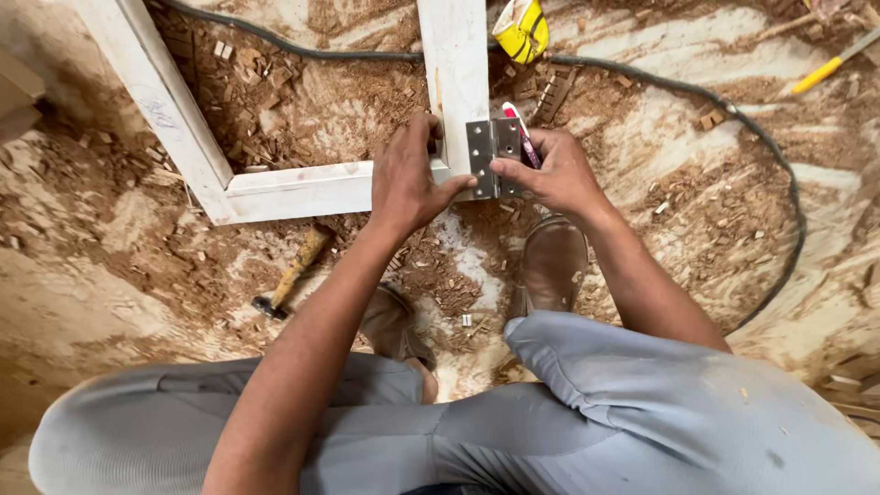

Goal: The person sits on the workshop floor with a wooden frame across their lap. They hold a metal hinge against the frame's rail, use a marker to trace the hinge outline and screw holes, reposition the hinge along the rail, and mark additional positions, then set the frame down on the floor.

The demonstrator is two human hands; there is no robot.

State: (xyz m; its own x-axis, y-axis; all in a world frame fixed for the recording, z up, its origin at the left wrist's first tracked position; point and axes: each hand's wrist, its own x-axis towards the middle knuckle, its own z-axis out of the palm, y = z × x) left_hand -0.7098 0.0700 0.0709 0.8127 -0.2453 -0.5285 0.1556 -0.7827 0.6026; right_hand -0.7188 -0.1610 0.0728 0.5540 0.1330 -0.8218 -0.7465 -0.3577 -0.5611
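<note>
Far left, a white wooden frame (275, 188) lies flat on the floor (92, 275), which is covered in sawdust and wood chips. Below its lower rail lies a hammer (291, 275), apart from both hands. The left hand (408, 179) presses down on the frame's upright piece, its fingertips reaching right to touch the lower left edge of a metal hinge (493, 158). The hinge sits open against the right edge of that upright, its long axis running away from the person, parallel to the upright. The right hand (550, 174) is on the hinge's right leaf, thumb laid across the plate, grip closed around a red and white pencil (522, 133). Both hands touch the hinge; neither is nearer. Further right, a black cable (779, 165) curves across the floor. A yellow tape measure (522, 29) lies above.
</note>
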